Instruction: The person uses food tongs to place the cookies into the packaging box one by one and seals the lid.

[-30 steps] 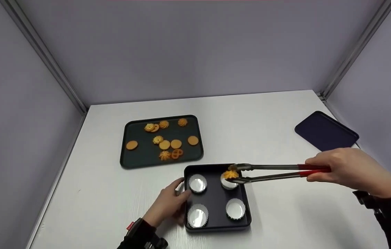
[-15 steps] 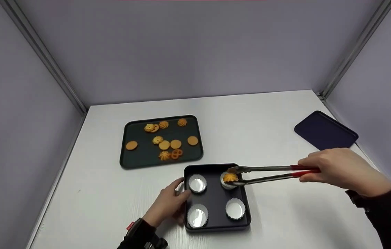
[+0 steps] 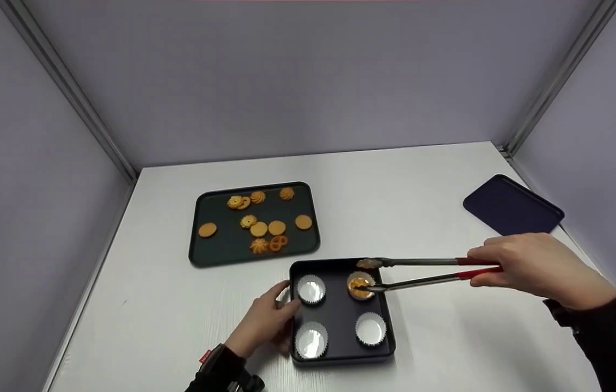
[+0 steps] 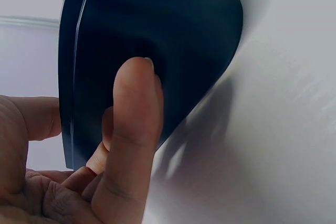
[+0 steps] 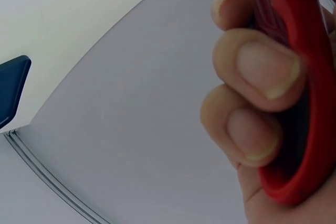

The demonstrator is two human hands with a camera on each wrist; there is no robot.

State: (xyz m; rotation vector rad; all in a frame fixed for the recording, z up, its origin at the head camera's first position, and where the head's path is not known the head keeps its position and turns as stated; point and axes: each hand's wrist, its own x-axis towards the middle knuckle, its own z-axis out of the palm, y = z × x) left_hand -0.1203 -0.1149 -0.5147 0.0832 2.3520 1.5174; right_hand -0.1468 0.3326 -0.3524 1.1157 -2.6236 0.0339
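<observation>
The left hand (image 3: 261, 322) has hold of the left side of a dark, square baking pan (image 3: 337, 332), and the left wrist view shows its fingers right up against the outer wall and rim. Right hand (image 3: 544, 264) is wrapped around the red grips (image 5: 315, 93) of some metal tongs (image 3: 422, 262), fingers curled around and through the handle loop.

Inside the pan there are four fluted silvery baking cups, roughly one per corner. The far right cup (image 3: 360, 298) has an orange-yellow cookie (image 3: 359, 282) sitting in it. One tong tip is right over that cup, the other is up by the pan's far rim, so the tongs are spread apart. The far left cup (image 3: 311, 289), near left cup (image 3: 311, 340) and near right cup (image 3: 371, 329) just show shiny bottoms.

Behind the pan, a bit to the left, is a dark green tray (image 3: 220, 250) with a whole spread of cookies on it: piped swirls and flower shapes, plain flat rounds and a pretzel-shaped one (image 3: 278, 243). Then there's a navy tray (image 3: 512, 204) off by the right edge of the white surface (image 3: 395, 201), sitting at an angle.

Label-wise, there's a little red tag (image 3: 205, 356) at the left cuff, but any writing's too small to read.
</observation>
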